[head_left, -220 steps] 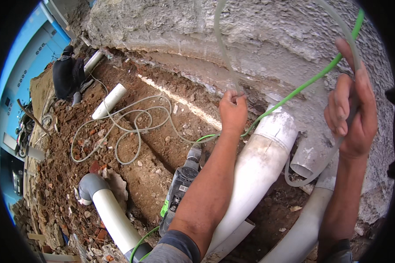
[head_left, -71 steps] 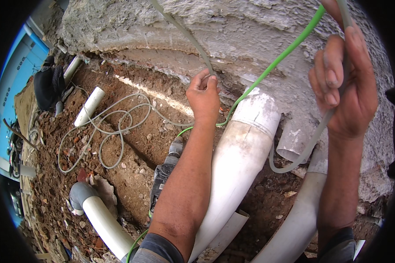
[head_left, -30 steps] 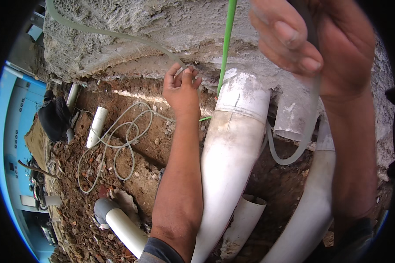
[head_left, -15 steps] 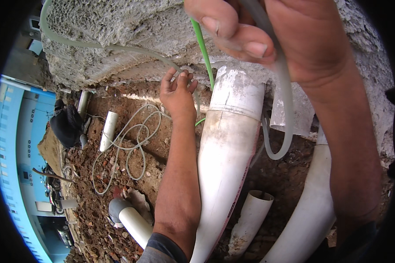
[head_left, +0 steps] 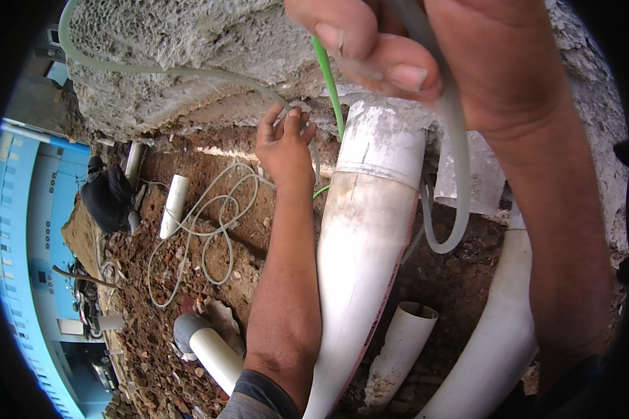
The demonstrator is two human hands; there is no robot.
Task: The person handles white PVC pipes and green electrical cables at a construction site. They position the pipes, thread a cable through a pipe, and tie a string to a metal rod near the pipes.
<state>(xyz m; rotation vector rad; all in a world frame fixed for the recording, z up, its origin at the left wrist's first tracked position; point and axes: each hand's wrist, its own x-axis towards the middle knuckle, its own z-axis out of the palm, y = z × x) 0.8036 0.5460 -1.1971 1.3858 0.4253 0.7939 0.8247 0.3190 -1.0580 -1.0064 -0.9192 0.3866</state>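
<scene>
Close to me at the top, my right hand [head_left: 426,63] is closed around a clear flexible hose [head_left: 458,174]. The hose hangs from it in a loop beside a large white pipe [head_left: 367,216]. My left hand [head_left: 284,146] is farther off, by the foot of the rough concrete, its fingers closed on a clear hose that runs in from the upper left along the concrete. A short end drops below these fingers. Between the hands, a green cord or strip [head_left: 328,84] slants down beside the white pipe; its upper end is hidden by my right hand.
Rough grey concrete [head_left: 189,35] spans the top. Coiled hose [head_left: 220,223] lies on broken soil at left, near a short white pipe piece [head_left: 174,206] and a pipe with a grey fitting [head_left: 189,332]. More pipes [head_left: 405,349] stand at lower right. A person in dark clothes [head_left: 108,199] crouches far left.
Both hands keep their hold on the hose and barely move. The large white pipe and hose loop sit slightly farther right in the picture.
</scene>
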